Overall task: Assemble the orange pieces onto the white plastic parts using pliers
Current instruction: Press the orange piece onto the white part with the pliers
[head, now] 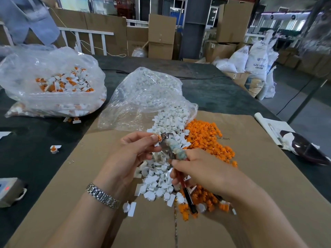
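My left hand (pixel 133 152) pinches a small white part with an orange piece (pixel 158 138) at its fingertips. The jaws of the pliers (pixel 171 146) touch that piece. My right hand (pixel 200 171) grips the pliers by their red and black handles, which stick out below it. Under both hands a heap of white plastic parts (pixel 157 183) spills from an open clear bag (pixel 143 97). Loose orange pieces (pixel 207 138) lie in a pile to the right of it, with more near my right wrist.
A cardboard sheet (pixel 250 185) covers the dark table. A clear bag of assembled white-and-orange parts (pixel 57 85) sits at the far left, one assembled part (pixel 54 149) lies loose. A grey device (pixel 9 190) is at the left edge, paper and a dark object (pixel 302 149) at the right.
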